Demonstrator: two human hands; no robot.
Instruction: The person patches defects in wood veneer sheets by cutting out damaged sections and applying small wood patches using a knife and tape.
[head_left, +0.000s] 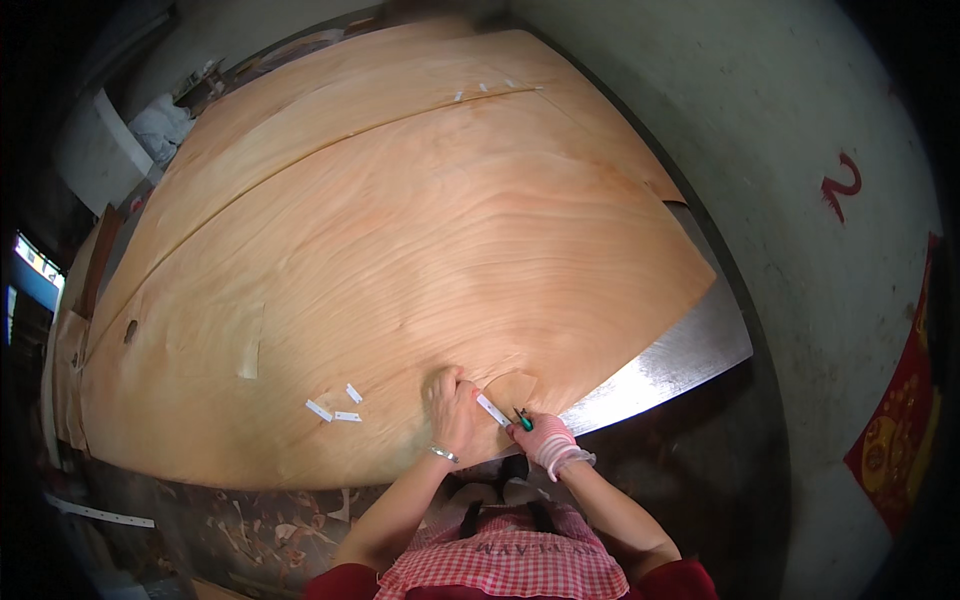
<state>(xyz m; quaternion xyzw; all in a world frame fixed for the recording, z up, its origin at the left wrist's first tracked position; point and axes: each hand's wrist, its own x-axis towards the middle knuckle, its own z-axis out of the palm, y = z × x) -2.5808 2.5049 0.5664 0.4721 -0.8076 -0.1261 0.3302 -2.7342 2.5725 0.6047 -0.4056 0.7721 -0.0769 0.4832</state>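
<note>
A large sheet of wood veneer is spread in front of me. My left hand, bare with a metal band at the wrist, is over its near edge. Its fingertips meet the upper end of a perforated white tape strip. The strip's lower end reaches the thumb of my right hand, which wears a pink-and-white glove. That hand grips a small green-handled tool; its tip is too small to make out. Beyond the strip, a small veneer piece lies on the sheet.
Several short white tape pieces lie left of my hands. A long split crosses the veneer, and a knot hole shows at left. Shiny metal tabletop shows at right, beside a wall. Veneer scraps litter the floor.
</note>
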